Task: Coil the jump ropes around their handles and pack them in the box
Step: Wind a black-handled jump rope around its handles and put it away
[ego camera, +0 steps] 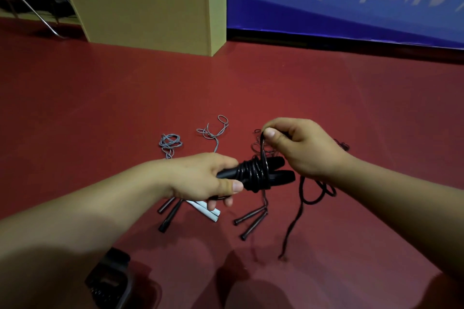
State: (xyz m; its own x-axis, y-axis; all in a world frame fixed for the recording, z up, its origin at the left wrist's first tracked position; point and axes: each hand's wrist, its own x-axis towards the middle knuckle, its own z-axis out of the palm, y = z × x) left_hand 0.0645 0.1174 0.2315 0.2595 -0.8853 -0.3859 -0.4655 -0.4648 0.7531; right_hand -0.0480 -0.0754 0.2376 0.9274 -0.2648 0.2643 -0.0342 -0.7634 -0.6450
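Head view: left hand [200,178] grips the paired black handles [253,174] side by side, above the red floor [351,108]. Right hand [301,145] pinches the black rope [262,150] just above the coil, mid-wrap. Several turns are on; a loose tail [298,211] hangs to the floor. To wrap well: keep tension, lay turns snug beside each other, handles kept parallel. Other ropes lie uncoiled: grey cords [170,144], dark handles [251,221], white handles [207,211]. The tan cardboard box [150,2] stands well apart.

Large white Chinese characters on the blue banner [351,7] (cropped at the top, none reliably readable)
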